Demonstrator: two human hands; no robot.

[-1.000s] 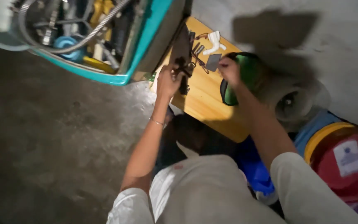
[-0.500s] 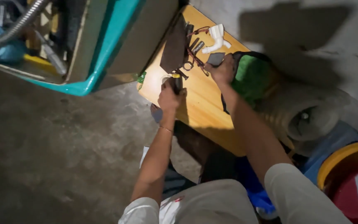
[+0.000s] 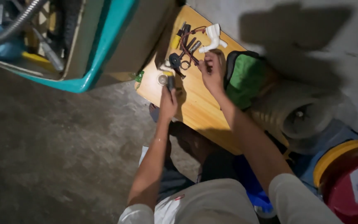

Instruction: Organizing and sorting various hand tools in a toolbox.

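Observation:
My left hand (image 3: 168,103) grips a dark-handled tool with a yellow band (image 3: 170,79), its tip pointing at a small round part (image 3: 161,79) on the wooden board (image 3: 199,110). My right hand (image 3: 213,71) rests with curled fingers on a cluster of small parts: a dark round piece (image 3: 174,59), red wires (image 3: 192,53) and metal bits. Whether it grips any of them is hidden. A white plastic tap (image 3: 213,38) lies just beyond its fingertips.
A teal-edged machine with hoses (image 3: 100,66) overhangs the board's left end. A green and black bag (image 3: 245,76) and a rolled mat (image 3: 303,114) lie to the right, with a red drum with a yellow rim (image 3: 349,178) beyond. Concrete floor (image 3: 54,157) lies on the left.
My left hand drew back toward me along the board with the tool. My right hand shifted left from the bag's edge onto the small parts; the grey flat piece it touched is out of sight.

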